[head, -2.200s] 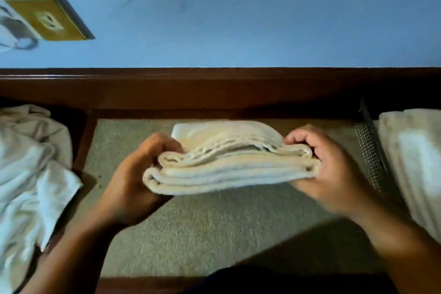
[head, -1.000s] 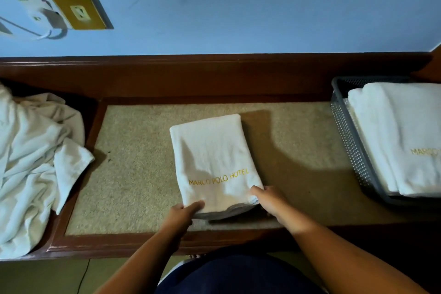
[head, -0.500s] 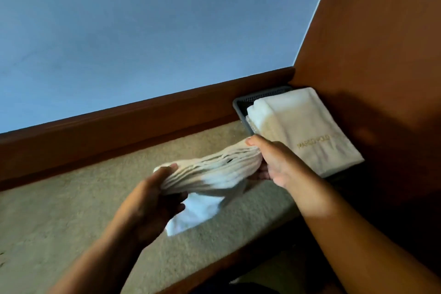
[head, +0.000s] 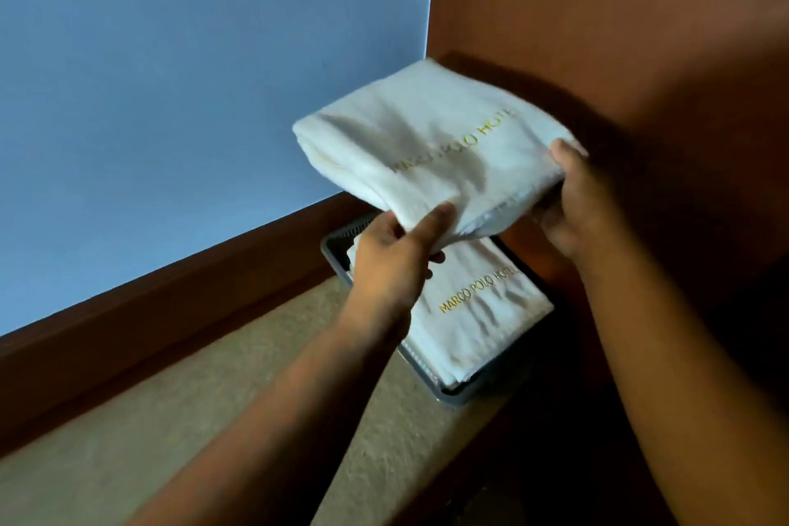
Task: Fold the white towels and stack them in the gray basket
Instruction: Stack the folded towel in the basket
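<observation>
Clock bearings are read from the frame centre, with 12 pointing away from the person.

Nearest, at 7 o'clock: the beige, carpet-like top of the desk (head: pixel 192 431). Both forearms reach over it toward 1 o'clock.

Left hand (head: pixel 393 256), close to centre: thumb lies on top of the folded towel (head: pixel 427 137) at its near left corner, fingers curled beneath, pinching it.

Right hand (head: pixel 572 201), at 3 o'clock: same grip on the near right corner, thumb above and fingers below.

The folded towel is off the desk and carried between the two hands, lettered face up. Its body runs away toward 12 o'clock. It is somewhat blurred.

Directly under it, at 5 o'clock: gray basket (head: pixel 457 397), with a stacked towel (head: pixel 482 312) already inside. The basket sits in the corner, just beside the wooden side panel (head: pixel 619 21).

Farther off: dark wooden back rail (head: pixel 170 303), then the blue wall (head: pixel 192 68).

Judgement: placing step, towel above the stack but not yet down.

Risks:
- Only the near edge is pinched. The unsupported far end may sag, land first and crumple the fold.
- If the hands let go unevenly, the layers could splay open.
- There is little room at the side panel. The right hand may be crowded, so the towel could land askew or overhang the rim.
- Dragging it across the stack could shift the towel below.
</observation>
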The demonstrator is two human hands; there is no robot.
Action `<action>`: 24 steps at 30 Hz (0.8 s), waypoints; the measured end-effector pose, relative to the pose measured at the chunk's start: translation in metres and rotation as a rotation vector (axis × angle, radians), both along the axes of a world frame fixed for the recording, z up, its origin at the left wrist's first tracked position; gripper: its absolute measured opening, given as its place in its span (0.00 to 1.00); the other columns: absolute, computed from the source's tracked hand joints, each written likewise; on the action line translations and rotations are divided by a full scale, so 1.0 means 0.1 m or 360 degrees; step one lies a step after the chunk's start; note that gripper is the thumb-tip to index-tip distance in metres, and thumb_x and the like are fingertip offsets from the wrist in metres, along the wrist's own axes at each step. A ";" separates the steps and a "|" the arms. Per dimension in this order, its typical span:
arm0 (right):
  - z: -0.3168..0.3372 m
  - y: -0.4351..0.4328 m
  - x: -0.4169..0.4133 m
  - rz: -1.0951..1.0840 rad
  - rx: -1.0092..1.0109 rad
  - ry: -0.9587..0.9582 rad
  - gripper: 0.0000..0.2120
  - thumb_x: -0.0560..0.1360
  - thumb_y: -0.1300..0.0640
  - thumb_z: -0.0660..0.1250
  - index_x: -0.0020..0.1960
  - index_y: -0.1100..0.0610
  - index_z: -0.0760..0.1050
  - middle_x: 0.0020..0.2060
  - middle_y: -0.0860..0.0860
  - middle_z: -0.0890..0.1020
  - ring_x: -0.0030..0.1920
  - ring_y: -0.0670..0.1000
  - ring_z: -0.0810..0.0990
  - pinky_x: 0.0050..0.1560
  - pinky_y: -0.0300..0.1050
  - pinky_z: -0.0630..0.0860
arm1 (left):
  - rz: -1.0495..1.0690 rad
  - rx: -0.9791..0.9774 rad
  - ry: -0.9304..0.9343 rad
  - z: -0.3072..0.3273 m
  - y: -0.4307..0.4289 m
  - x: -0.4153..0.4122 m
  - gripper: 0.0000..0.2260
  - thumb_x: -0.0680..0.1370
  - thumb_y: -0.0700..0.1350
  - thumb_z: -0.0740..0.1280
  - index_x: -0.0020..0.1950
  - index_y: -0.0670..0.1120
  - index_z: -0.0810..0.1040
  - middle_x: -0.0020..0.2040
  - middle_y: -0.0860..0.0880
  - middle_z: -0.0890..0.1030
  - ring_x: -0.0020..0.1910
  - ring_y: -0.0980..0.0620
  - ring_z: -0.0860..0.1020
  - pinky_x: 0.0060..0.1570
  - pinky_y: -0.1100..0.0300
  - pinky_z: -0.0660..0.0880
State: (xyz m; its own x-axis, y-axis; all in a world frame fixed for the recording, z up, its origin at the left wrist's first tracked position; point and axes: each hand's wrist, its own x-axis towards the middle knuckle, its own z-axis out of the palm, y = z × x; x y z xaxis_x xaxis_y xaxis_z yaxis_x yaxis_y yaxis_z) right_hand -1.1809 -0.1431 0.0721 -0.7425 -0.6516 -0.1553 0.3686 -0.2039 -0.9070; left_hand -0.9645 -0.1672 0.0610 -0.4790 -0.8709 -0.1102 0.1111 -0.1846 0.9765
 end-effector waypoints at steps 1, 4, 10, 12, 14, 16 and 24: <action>-0.28 0.03 -0.12 -0.0037 0.0114 -0.0071 0.13 0.81 0.50 0.64 0.62 0.55 0.77 0.59 0.56 0.83 0.49 0.52 0.85 0.41 0.46 0.83 | -0.0059 0.0119 -0.0069 -0.24 0.04 -0.13 0.12 0.76 0.51 0.74 0.53 0.44 0.81 0.42 0.47 0.84 0.34 0.52 0.79 0.34 0.58 0.72; -1.23 0.30 -0.32 -0.0057 0.0703 -0.0272 0.17 0.82 0.52 0.63 0.68 0.58 0.73 0.60 0.57 0.79 0.49 0.54 0.80 0.41 0.51 0.80 | -0.0404 0.0580 -0.0396 -1.12 0.16 -0.25 0.12 0.76 0.50 0.74 0.51 0.43 0.80 0.46 0.45 0.85 0.34 0.51 0.80 0.35 0.59 0.71; -2.23 0.79 -0.29 -0.0193 0.1343 -0.0055 0.30 0.76 0.52 0.70 0.74 0.56 0.64 0.69 0.59 0.72 0.64 0.61 0.75 0.57 0.59 0.76 | -0.0485 0.0496 -0.0841 -2.10 0.09 0.15 0.25 0.65 0.58 0.76 0.53 0.42 0.80 0.41 0.47 0.82 0.35 0.53 0.79 0.28 0.63 0.70; -2.18 0.75 -0.19 -0.0350 0.1490 0.0330 0.33 0.74 0.54 0.71 0.75 0.54 0.62 0.71 0.60 0.66 0.66 0.63 0.72 0.62 0.61 0.74 | -0.0400 0.0442 -0.0798 -2.01 0.02 0.16 0.19 0.74 0.50 0.76 0.58 0.41 0.77 0.44 0.46 0.82 0.36 0.53 0.79 0.28 0.62 0.71; -2.05 0.68 -0.04 -0.0442 0.1486 0.0920 0.32 0.74 0.57 0.71 0.74 0.56 0.63 0.73 0.60 0.61 0.68 0.64 0.69 0.65 0.61 0.73 | -0.0318 0.0367 -0.0743 -1.94 -0.04 0.14 0.13 0.78 0.43 0.73 0.59 0.42 0.75 0.46 0.46 0.81 0.37 0.52 0.79 0.31 0.62 0.71; -2.04 0.63 0.06 -0.0354 0.1251 0.1608 0.32 0.71 0.56 0.73 0.73 0.56 0.66 0.72 0.61 0.62 0.68 0.64 0.67 0.67 0.59 0.71 | -0.0303 0.0243 -0.0710 -1.87 -0.07 0.13 0.11 0.79 0.43 0.72 0.58 0.46 0.74 0.49 0.45 0.81 0.41 0.52 0.80 0.36 0.60 0.73; -2.03 0.51 0.55 0.0614 0.1432 0.2075 0.21 0.73 0.48 0.71 0.63 0.52 0.77 0.62 0.55 0.75 0.60 0.61 0.76 0.64 0.55 0.73 | -0.0245 -0.0025 -0.0837 -1.80 -0.05 0.61 0.08 0.79 0.46 0.72 0.55 0.52 0.75 0.51 0.47 0.82 0.43 0.52 0.83 0.36 0.60 0.74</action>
State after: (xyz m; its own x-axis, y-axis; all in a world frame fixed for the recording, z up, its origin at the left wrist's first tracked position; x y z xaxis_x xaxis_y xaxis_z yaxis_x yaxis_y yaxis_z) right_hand -1.1260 -0.0919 -0.1313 -0.4917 -0.8708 0.0004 -0.7997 0.4513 -0.3960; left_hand -0.9035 -0.1727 -0.1191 -0.4849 -0.7986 -0.3564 -0.4197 -0.1450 0.8960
